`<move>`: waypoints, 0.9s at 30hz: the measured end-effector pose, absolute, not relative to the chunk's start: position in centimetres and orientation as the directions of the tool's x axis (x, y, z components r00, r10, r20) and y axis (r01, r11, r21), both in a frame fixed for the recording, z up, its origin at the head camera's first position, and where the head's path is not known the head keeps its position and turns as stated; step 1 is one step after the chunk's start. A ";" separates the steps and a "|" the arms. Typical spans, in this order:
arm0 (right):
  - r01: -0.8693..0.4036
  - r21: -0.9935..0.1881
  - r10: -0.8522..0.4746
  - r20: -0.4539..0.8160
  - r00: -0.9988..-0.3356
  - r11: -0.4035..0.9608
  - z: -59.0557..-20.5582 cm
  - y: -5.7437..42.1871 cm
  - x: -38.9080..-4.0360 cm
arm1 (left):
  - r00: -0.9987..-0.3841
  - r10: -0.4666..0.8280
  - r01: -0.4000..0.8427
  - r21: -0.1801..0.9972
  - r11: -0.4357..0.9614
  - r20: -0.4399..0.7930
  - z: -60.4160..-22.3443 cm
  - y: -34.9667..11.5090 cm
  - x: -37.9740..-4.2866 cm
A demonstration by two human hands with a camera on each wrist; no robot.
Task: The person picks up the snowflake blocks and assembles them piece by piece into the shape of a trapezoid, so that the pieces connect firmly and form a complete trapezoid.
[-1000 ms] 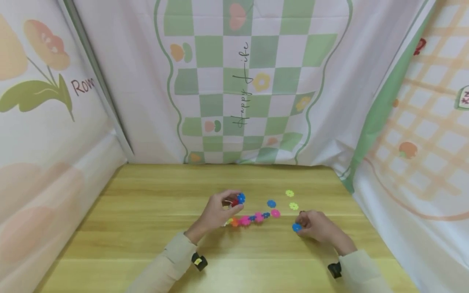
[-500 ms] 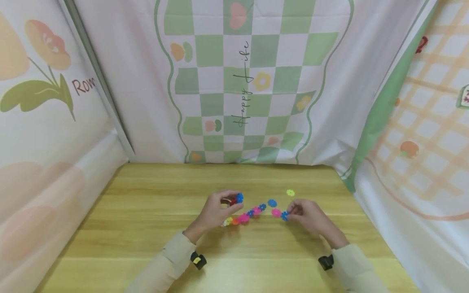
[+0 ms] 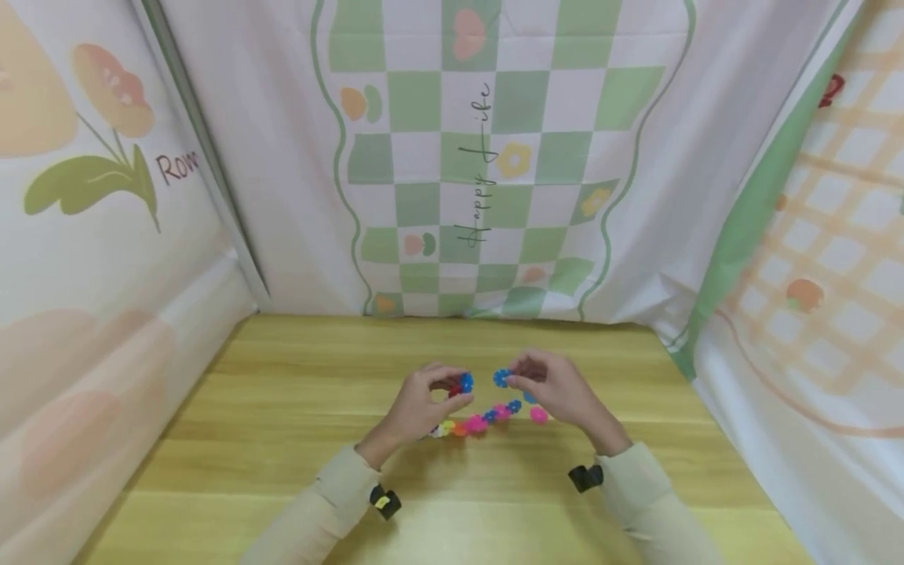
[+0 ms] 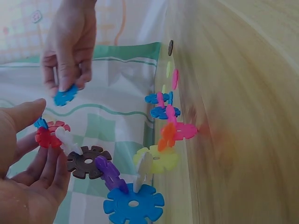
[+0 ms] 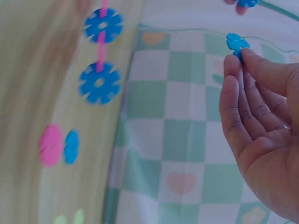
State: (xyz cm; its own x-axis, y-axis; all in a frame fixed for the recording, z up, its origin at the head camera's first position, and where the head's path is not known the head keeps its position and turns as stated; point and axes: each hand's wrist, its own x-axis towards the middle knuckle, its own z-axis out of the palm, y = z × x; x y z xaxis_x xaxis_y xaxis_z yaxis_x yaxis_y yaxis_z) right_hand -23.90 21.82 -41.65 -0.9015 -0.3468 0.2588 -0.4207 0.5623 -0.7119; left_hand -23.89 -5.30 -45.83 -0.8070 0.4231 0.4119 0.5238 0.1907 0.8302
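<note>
My left hand (image 3: 417,404) holds one end of a chain of slotted plastic flower discs, at a red disc (image 4: 48,137) and a small blue disc (image 3: 467,383). From there the chain runs through white, brown, purple, blue (image 4: 121,209), yellow (image 4: 166,161), orange and pink discs. Its far end (image 3: 514,406) has blue and pink discs near the tabletop. Between thumb and fingertips, my right hand (image 3: 558,388) pinches a single blue disc (image 5: 236,43). That disc is raised, a short gap to the right of the left hand's blue disc.
On the wooden table (image 3: 318,486) lie a loose pink disc (image 3: 539,414) and a loose blue disc (image 5: 71,147), partly behind the right hand in the head view. Yellow-green discs (image 5: 78,217) and a dark disc (image 4: 171,47) lie farther right. Printed curtains (image 3: 282,157) enclose the table.
My right hand has travelled left and away from me, carrying the blue disc from the table's right side up close to the left hand. The left hand stays nearly in place.
</note>
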 end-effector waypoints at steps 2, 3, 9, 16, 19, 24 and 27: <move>-0.452 -0.711 -0.353 0.297 -0.888 0.539 -41.1 21.1 -23.9 | -0.803 0.426 0.529 0.828 0.186 0.417 -45.8 -5.3 -23.9; -0.467 -0.712 -0.357 0.314 -0.880 0.524 -40.9 20.8 -23.9 | -0.800 0.427 0.532 0.827 0.182 0.421 -45.7 -5.3 -23.9; -0.554 -0.697 -0.419 0.382 -0.824 0.455 -39.8 19.3 -23.8 | -0.784 0.436 0.552 0.817 0.167 0.441 -45.7 -5.3 -23.9; -0.607 -0.654 -0.469 0.404 -0.785 0.453 -39.6 18.4 -24.0 | -0.770 0.443 0.571 0.805 0.159 0.459 -45.5 -5.4 -23.9; -0.632 -0.625 -0.485 0.421 -0.767 0.458 -39.6 17.9 -24.0 | -0.754 0.448 0.600 0.781 0.174 0.480 -45.6 -5.4 -23.9; -0.663 -0.574 -0.470 0.469 -0.748 0.481 -39.8 17.3 -23.8 | -0.732 0.437 0.650 0.727 0.220 0.522 -45.8 -5.3 -24.0; -0.658 -0.567 -0.441 0.489 -0.753 0.495 -40.1 17.1 -23.7 | -0.721 0.421 0.673 0.700 0.239 0.550 -45.9 -5.2 -24.0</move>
State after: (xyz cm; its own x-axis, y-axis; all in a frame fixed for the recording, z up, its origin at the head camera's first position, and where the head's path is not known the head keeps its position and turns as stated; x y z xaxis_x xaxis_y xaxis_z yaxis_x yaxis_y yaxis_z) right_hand -23.69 17.09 -40.08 -0.7528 -0.4406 0.4891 -0.6582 0.4955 -0.5668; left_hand -23.96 -5.21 -45.89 -0.7215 0.4212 0.5496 0.6730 0.2395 0.6999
